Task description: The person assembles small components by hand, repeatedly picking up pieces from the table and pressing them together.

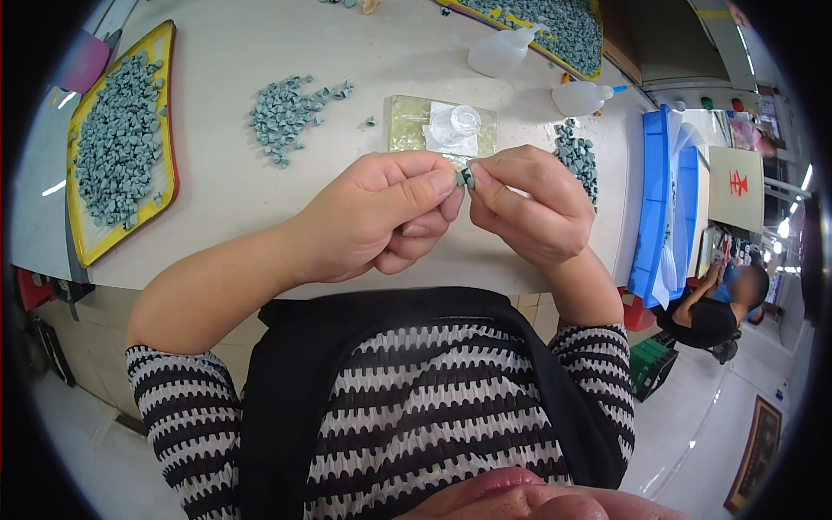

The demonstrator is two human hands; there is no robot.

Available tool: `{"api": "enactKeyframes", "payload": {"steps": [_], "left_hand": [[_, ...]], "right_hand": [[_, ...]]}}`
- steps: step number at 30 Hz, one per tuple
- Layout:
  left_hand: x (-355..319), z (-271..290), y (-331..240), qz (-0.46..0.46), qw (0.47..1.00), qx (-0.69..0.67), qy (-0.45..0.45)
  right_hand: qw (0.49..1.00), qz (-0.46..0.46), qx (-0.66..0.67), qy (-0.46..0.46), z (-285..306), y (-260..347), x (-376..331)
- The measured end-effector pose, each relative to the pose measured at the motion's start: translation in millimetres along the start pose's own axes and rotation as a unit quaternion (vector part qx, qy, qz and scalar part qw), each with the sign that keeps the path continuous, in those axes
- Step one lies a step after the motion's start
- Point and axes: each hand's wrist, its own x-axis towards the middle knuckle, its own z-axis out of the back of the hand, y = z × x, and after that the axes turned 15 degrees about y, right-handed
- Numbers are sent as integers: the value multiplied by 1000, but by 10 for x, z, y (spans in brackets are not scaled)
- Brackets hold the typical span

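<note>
Between my two hands, over the near middle of the table, is a small dark green cap-like piece (467,178). The thumb and forefinger of my left hand (386,208) close at its left side, with the other fingers curled in. My right hand (539,204) pinches it from the right. Just beyond the hands lies a yellowish, see-through block (407,124) bearing white paper and a small clear round dish (465,120). A loose heap of grey-green pieces (282,121) sits to the left, and a darker cluster (576,160) to the right.
A yellow tray (82,238) full of similar pieces stands at left; another tray (568,62) is at the back right. Two white squeeze bottles, one tipped (501,54) and one blue-tipped (581,98), lie nearby. A blue bin (652,208) borders the right edge; beyond it sits another person (706,316).
</note>
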Motion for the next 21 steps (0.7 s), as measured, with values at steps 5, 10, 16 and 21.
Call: {"api": "enactKeyframes", "payload": {"steps": [5,10,16,21], "left_hand": [[12,-42,-16,-2,1000,20,-13],[80,-24,-65,71,993,17,-94],[152,37,16,189,969,75,-137],[160,44,22,175,970,82,-149]], "right_hand": [[1000,2,16,5,20,0,-14],[983,-97,118,101,259,-188,-56],[891,-415,15,183,734,-459,-393],[852,-480,-106,179,723,-584,-568]]}}
